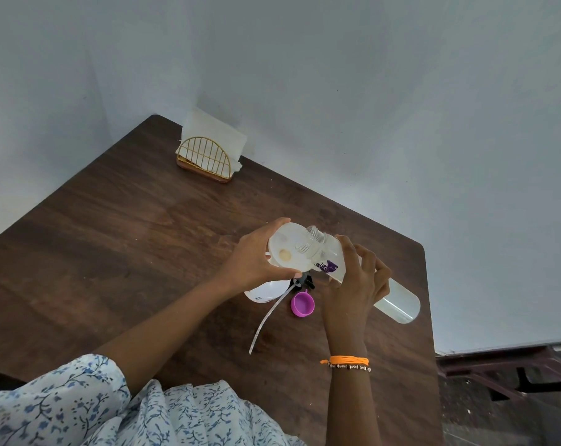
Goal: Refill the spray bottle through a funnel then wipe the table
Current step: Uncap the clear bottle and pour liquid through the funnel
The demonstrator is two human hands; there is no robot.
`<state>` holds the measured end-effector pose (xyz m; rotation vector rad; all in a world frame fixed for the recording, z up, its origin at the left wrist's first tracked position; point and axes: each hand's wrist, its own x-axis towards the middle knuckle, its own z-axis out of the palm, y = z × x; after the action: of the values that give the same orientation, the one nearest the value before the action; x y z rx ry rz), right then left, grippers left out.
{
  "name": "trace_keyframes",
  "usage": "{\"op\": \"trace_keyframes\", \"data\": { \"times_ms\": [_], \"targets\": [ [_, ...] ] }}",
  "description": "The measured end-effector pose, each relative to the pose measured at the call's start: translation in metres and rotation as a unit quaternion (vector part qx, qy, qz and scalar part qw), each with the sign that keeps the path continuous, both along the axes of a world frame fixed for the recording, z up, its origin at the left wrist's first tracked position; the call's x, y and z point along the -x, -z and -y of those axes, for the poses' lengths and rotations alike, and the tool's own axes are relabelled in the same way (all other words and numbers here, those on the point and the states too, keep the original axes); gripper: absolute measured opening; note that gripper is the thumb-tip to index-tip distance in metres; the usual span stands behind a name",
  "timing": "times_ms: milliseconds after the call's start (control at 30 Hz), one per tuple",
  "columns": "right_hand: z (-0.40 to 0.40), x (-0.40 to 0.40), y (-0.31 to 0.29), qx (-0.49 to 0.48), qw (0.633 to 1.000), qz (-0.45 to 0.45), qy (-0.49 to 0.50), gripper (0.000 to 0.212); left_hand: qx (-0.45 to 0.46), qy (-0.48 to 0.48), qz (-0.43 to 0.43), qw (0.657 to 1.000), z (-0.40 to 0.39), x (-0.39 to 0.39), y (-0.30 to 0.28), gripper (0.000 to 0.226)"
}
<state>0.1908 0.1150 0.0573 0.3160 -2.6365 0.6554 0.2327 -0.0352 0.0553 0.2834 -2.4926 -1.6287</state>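
Observation:
My left hand (256,262) grips the rim of a white funnel (287,249) that sits over a white spray bottle (266,292) standing on the brown table (128,236). A long translucent refill bottle (398,300) with a purple label is tilted in my right hand (356,278), and its open threaded neck lies over the funnel. The black spray head (305,281) with its long dip tube (266,320) lies on the table just below the funnel. A purple cap (302,304) lies beside it, open side up.
A gold wire napkin holder (205,159) with white paper napkins stands at the table's far corner against the wall. The table's right edge runs close to the refill bottle's base. A dark bench (514,368) stands on the floor at lower right.

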Motion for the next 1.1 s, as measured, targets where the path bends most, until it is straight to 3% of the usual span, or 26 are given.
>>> {"op": "trace_keyframes", "data": {
  "times_ms": [1100],
  "targets": [
    [-0.001,0.0027,0.0034,0.0,1.0,-0.018,-0.007,0.076,0.003,-0.002,-0.003,1.0,0.001,0.0025,0.0051,0.083]
  ]
}}
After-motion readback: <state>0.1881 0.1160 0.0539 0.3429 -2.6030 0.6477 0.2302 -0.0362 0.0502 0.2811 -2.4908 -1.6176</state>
